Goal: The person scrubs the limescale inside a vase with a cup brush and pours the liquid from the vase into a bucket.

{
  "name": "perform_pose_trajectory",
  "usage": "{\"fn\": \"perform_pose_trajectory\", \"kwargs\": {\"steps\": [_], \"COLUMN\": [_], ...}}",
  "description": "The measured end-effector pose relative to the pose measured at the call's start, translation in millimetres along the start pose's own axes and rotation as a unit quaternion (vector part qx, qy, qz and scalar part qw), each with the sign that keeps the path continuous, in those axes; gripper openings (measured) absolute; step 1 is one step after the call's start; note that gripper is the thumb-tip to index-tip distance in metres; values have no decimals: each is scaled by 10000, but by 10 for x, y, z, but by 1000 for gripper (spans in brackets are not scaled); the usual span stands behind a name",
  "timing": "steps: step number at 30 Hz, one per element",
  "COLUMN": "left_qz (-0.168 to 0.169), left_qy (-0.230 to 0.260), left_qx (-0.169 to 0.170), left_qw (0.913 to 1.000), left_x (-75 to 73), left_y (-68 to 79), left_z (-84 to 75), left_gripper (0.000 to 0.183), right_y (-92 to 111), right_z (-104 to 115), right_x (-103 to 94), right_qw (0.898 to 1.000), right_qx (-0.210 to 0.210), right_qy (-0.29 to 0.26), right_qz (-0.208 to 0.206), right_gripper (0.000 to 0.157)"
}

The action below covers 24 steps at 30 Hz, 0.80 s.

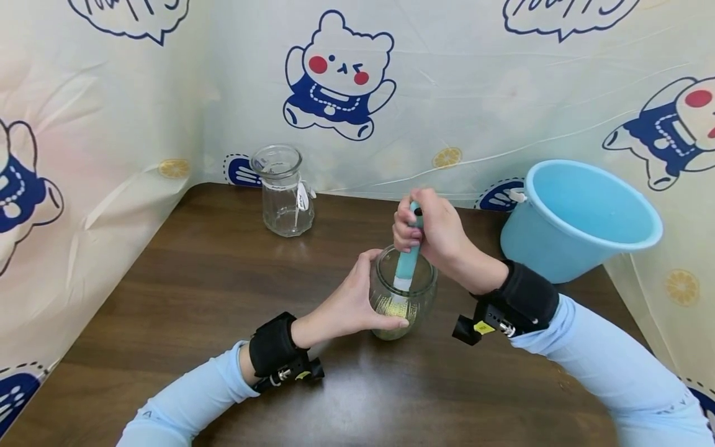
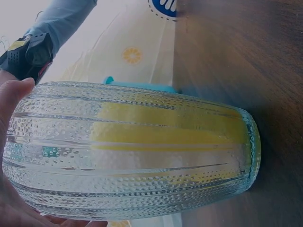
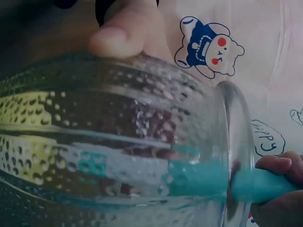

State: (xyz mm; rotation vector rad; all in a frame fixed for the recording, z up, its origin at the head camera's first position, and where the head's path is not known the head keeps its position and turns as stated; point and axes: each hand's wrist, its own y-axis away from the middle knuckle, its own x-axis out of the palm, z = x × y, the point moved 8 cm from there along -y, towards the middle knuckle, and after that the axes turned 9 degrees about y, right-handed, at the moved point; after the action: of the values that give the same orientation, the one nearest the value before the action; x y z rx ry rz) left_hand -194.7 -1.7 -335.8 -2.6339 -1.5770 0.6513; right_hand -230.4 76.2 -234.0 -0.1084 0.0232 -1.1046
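My left hand (image 1: 349, 304) grips the side of a clear glass jar (image 2: 132, 189) with a dotted, ribbed wall, its thumb and fingers spread round it. The jar stands on the brown table. From above, my right hand (image 1: 438, 233) holds the teal handle of a cleaning brush (image 1: 407, 264) in curled fingers. The handle passes down through the jar's mouth. Inside, the white and yellow brush head (image 2: 156, 120) is low in the jar, blurred by the textured glass. In the right wrist view the left thumb (image 3: 118, 40) presses on the jar wall.
Behind and left stands a second glass jar (image 1: 287, 208) with a white tag on its neck. A light blue bucket (image 1: 558, 248) is at the back right. Patterned sheeting (image 1: 447, 93) hangs along the back and sides of the table (image 1: 212, 298).
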Motion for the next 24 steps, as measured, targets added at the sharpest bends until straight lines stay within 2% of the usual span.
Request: {"fn": "perform_pose_trajectory", "kwargs": {"steps": [8,15,19,24], "left_qz": [76,26,14,25], "left_qy": [39,84,89,81], "left_qx": [-41,-44,-23,-36], "left_qw": [10000,10000,10000,10000], "left_x": [23,10,3,11], "left_y": [0,-7,-8,-4], "left_z": [13,9,4,4], "left_gripper": [99,100,99,100], "right_y": [32,44,61,131], "right_z": [111,564,753,782], "right_x": [-20,-124,-247,-431], "right_qw": [9997,9979,9924,9762], "right_qx": [156,-286,-444,-562], "right_qy": [-160,-575,-1082,-1736], "right_qz": [81,12,-384,-1168], "right_gripper": [38,39,35,34]}}
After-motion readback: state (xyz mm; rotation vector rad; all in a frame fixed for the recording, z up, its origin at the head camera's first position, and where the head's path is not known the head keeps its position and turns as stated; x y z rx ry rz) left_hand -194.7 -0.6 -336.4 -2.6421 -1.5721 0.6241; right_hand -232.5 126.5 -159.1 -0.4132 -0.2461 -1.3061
